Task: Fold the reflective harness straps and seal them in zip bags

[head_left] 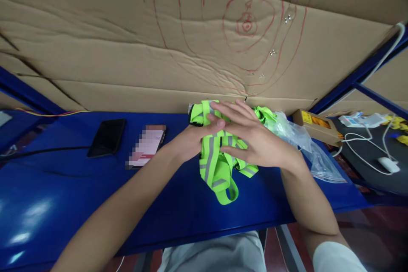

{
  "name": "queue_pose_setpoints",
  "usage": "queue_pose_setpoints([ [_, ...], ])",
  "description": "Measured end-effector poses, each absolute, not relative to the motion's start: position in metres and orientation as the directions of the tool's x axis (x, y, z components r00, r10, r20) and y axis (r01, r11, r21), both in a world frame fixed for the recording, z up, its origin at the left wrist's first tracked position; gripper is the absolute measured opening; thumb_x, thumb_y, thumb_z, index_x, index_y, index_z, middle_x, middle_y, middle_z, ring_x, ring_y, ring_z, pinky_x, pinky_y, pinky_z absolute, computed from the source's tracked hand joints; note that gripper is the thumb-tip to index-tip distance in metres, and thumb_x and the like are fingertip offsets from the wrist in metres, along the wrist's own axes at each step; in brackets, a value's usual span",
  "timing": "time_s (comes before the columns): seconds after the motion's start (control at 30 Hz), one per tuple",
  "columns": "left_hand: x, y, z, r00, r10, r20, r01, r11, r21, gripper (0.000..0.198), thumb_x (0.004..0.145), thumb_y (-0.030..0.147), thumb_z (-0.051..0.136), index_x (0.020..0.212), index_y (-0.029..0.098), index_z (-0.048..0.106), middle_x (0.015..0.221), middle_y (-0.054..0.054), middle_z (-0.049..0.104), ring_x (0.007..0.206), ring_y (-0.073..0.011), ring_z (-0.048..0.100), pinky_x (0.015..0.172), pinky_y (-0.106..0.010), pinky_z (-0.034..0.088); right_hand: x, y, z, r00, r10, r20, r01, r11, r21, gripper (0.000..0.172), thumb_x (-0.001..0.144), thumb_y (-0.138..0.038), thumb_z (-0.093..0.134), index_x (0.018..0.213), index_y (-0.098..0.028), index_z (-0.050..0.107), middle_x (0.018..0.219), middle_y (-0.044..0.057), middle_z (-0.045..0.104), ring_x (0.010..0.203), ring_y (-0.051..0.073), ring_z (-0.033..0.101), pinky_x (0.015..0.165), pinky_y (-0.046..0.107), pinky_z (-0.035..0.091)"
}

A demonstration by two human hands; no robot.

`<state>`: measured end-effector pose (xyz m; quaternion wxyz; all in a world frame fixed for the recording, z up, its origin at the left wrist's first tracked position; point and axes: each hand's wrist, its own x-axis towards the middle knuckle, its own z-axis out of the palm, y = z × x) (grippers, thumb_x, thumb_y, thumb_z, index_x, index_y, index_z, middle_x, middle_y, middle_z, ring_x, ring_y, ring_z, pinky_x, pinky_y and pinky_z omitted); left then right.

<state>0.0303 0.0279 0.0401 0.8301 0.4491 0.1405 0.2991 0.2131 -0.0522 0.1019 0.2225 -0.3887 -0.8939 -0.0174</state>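
Note:
A neon yellow-green safety vest with grey reflective strips (pixel 219 165) is bunched up above the blue table (pixel 79 187). My left hand (pixel 191 138) grips the vest from the left, thumb on top of the fabric. My right hand (pixel 251 136) lies over the bundle from the right with its fingers stretched out and pressing on it. A strap loop hangs down below both hands. More of the same green fabric (pixel 266 114) shows behind my right hand.
A black phone (pixel 107 137) and a second phone with a lit screen (pixel 147 145) lie on the left. A clear plastic bag (pixel 306 148) and a small cardboard box (pixel 317 126) sit to the right. A cardboard wall (pixel 159 42) stands behind. White cables and chargers (pixel 369 136) lie far right.

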Motion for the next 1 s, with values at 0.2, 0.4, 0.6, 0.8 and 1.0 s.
queue_pose_setpoints([
  [0.2, 0.034, 0.032, 0.043, 0.783, 0.621, 0.041, -0.365, 0.405, 0.838, 0.054, 0.083, 0.029, 0.082, 0.134, 0.021, 0.067, 0.123, -0.012, 0.077, 0.116, -0.0373, 0.072, 0.102, -0.053, 0.058, 0.238, -0.033, 0.096, -0.171, 0.788, 0.591, 0.495, 0.587, -0.641, 0.045, 0.098, -0.036, 0.062, 0.142, -0.03, 0.054, 0.149, 0.005, 0.057, 0.141, 0.022, 0.052, 0.119, 0.045, 0.043],
  [0.4, 0.031, 0.041, 0.059, 0.505, 0.846, 0.168, -0.603, 0.207, 0.771, 0.042, 0.089, 0.034, 0.075, 0.128, 0.02, 0.069, 0.126, -0.009, 0.076, 0.129, -0.032, 0.064, 0.11, -0.045, 0.054, 0.213, -0.034, 0.075, 0.029, 0.741, 0.67, 0.746, 0.43, -0.508, 0.016, 0.096, -0.035, 0.063, 0.106, -0.023, 0.067, 0.102, 0.005, 0.068, 0.095, 0.02, 0.066, 0.089, 0.037, 0.056],
  [0.6, 0.031, 0.049, 0.058, 0.447, 0.879, 0.168, -0.623, 0.171, 0.763, 0.038, 0.093, 0.044, 0.068, 0.123, 0.02, 0.071, 0.123, -0.01, 0.076, 0.13, -0.032, 0.064, 0.11, -0.044, 0.054, 0.197, -0.052, 0.027, -0.301, 0.88, 0.368, 0.751, 0.456, -0.477, 0.042, 0.098, -0.036, 0.061, 0.138, -0.024, 0.055, 0.133, 0.01, 0.065, 0.124, 0.026, 0.062, 0.103, 0.042, 0.053],
  [0.8, 0.038, 0.05, 0.052, 0.347, 0.933, 0.093, -0.738, 0.21, 0.641, 0.03, 0.101, 0.041, 0.053, 0.114, 0.022, 0.072, 0.116, -0.006, 0.078, 0.119, -0.0245, 0.07, 0.102, -0.036, 0.057, 0.182, -0.057, -0.023, -0.165, 0.863, 0.477, 0.846, 0.372, -0.381, 0.062, 0.094, -0.047, 0.064, 0.149, -0.03, 0.041, 0.146, 0.012, 0.058, 0.134, 0.034, 0.057, 0.108, 0.054, 0.05],
  [1.0, 0.045, 0.037, 0.05, 0.392, 0.919, 0.036, -0.74, 0.292, 0.606, 0.034, 0.101, 0.042, 0.048, 0.108, 0.021, 0.073, 0.11, -0.007, 0.079, 0.113, -0.0249, 0.072, 0.094, -0.036, 0.06, 0.152, -0.052, -0.043, 0.0, 0.888, 0.461, 0.807, 0.272, -0.524, 0.047, 0.097, -0.043, 0.048, 0.143, -0.035, 0.045, 0.135, 0.006, 0.066, 0.124, 0.03, 0.065, 0.095, 0.047, 0.06],
])
